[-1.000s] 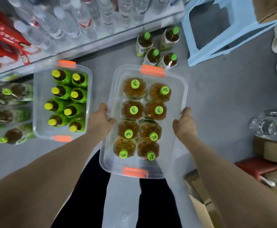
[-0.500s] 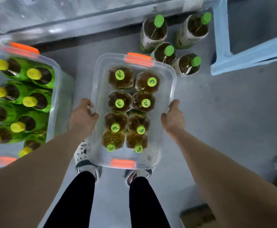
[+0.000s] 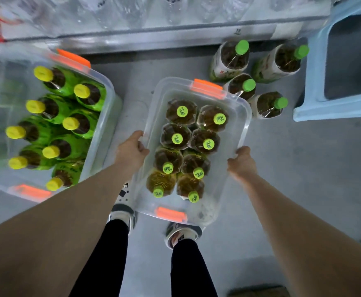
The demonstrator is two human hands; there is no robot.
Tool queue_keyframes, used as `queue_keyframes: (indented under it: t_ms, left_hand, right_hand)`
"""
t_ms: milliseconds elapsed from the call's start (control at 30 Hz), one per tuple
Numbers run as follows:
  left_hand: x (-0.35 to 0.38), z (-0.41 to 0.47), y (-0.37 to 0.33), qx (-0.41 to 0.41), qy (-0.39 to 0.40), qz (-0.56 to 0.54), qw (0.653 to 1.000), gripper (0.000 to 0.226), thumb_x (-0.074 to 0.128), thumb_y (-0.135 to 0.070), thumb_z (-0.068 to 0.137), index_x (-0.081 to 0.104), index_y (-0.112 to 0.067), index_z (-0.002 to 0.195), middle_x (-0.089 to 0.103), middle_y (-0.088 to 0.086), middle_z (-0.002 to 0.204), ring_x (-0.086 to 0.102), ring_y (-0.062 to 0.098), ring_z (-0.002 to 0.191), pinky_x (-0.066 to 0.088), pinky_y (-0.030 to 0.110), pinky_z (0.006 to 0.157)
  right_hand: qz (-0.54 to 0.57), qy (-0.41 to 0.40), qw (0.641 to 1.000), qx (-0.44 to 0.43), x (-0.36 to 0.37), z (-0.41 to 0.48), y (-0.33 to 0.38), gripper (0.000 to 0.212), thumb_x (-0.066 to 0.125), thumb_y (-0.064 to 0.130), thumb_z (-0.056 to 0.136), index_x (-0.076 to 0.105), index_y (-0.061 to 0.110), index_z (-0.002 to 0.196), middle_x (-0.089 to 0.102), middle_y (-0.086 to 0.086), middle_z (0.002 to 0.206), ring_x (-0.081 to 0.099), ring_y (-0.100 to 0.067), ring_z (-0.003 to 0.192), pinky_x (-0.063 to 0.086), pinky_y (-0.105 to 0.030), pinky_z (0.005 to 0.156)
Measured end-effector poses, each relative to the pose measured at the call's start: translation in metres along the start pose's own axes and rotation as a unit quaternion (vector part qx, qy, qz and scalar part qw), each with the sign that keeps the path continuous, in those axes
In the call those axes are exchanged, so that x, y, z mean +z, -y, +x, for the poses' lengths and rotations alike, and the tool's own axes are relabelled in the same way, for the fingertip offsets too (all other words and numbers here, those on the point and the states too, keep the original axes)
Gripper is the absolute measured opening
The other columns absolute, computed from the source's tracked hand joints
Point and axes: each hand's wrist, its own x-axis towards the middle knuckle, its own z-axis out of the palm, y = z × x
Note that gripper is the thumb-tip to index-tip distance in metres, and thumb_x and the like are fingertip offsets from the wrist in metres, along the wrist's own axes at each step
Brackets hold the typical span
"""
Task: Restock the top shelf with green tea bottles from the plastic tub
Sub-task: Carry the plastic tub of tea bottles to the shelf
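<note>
A clear plastic tub (image 3: 242, 127) with orange end latches sits low over the grey floor, just in front of my feet. It holds several tea bottles (image 3: 176, 138) with light-green caps, standing in two rows. My left hand (image 3: 131, 150) grips the tub's left rim, thumb over the edge. My right hand (image 3: 240, 161) grips the right rim. A shelf edge (image 3: 175, 37) with clear water bottles runs across the top of the view.
A second clear tub (image 3: 102, 116) with yellow-capped green bottles stands at the left. Several green-capped bottles (image 3: 241, 86) stand on the floor beyond the held tub. A light-blue plastic stool (image 3: 316, 110) is at the right. My shoes (image 3: 181, 233) are below the tub.
The tub has come down towards the floor, held in both hands, and tilted slightly clockwise. The view has dropped closer to the floor and shelf base.
</note>
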Motion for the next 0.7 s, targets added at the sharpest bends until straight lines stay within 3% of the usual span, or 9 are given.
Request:
queue_keyframes:
  t_ms: [133, 233, 367, 500, 600, 700]
  left_hand:
    - [-0.016, -0.01, -0.008, -0.02, 0.08, 0.006, 0.997, 0.058, 0.059, -0.013, 0.092, 0.042, -0.025, 0.146, 0.063, 0.008, 0.122, 0.06, 0.029, 0.107, 0.051, 0.033, 0.089]
    - [-0.029, -0.027, -0.017, -0.021, 0.133, 0.039, 0.99, 0.067, 0.063, -0.012, 0.09, 0.034, -0.027, 0.149, 0.054, 0.008, 0.136, 0.056, 0.029, 0.117, 0.05, 0.038, 0.095]
    - [-0.051, -0.063, -0.023, 0.017, 0.111, 0.032, 0.993, 0.045, 0.048, 0.003, 0.091, 0.059, -0.022, 0.126, 0.065, 0.009, 0.12, 0.061, 0.021, 0.099, 0.051, 0.027, 0.078]
    - [-0.068, -0.11, -0.022, 0.086, 0.102, 0.082, 0.988, 0.046, 0.048, 0.0, 0.093, 0.057, -0.022, 0.132, 0.067, 0.001, 0.117, 0.062, 0.019, 0.106, 0.04, 0.017, 0.078]
    - [-0.088, -0.145, -0.001, 0.069, 0.09, 0.061, 0.992, 0.041, 0.051, -0.006, 0.093, 0.058, -0.023, 0.13, 0.066, 0.001, 0.119, 0.06, 0.022, 0.112, 0.041, 0.021, 0.086]
    - [-0.115, -0.174, 0.024, 0.073, 0.064, 0.044, 0.994, 0.037, 0.054, -0.011, 0.093, 0.06, -0.024, 0.127, 0.065, 0.003, 0.121, 0.06, 0.025, 0.113, 0.047, 0.032, 0.094]
  right_hand:
    - [-0.033, 0.035, 0.999, -0.01, -0.014, -0.007, 0.0, 0.042, 0.059, 0.017, 0.092, 0.046, 0.005, 0.13, 0.062, -0.019, 0.117, 0.06, -0.038, 0.109, 0.045, -0.033, 0.082]
    - [-0.077, 0.052, 0.995, -0.039, -0.032, -0.028, 0.004, 0.047, 0.061, 0.019, 0.091, 0.047, 0.007, 0.133, 0.063, -0.017, 0.115, 0.06, -0.037, 0.11, 0.046, -0.033, 0.085]
    - [-0.17, 0.054, 0.975, -0.13, -0.048, -0.067, 0.018, 0.051, 0.056, 0.016, 0.095, 0.044, 0.014, 0.144, 0.059, -0.011, 0.134, 0.055, -0.031, 0.122, 0.043, -0.03, 0.096]
    - [-0.198, 0.05, 0.965, -0.166, -0.053, -0.105, 0.036, 0.045, 0.054, 0.013, 0.095, 0.048, 0.017, 0.139, 0.06, -0.011, 0.128, 0.059, -0.031, 0.114, 0.051, -0.038, 0.095]
    - [-0.214, 0.045, 0.954, -0.205, -0.05, -0.142, 0.058, 0.042, 0.053, 0.012, 0.095, 0.05, 0.018, 0.136, 0.062, -0.009, 0.126, 0.061, -0.032, 0.108, 0.052, -0.037, 0.091]
    - [-0.244, 0.037, 0.934, -0.258, -0.042, -0.185, 0.083, 0.042, 0.055, 0.014, 0.096, 0.052, 0.019, 0.137, 0.062, -0.006, 0.128, 0.058, -0.029, 0.115, 0.047, -0.034, 0.098]
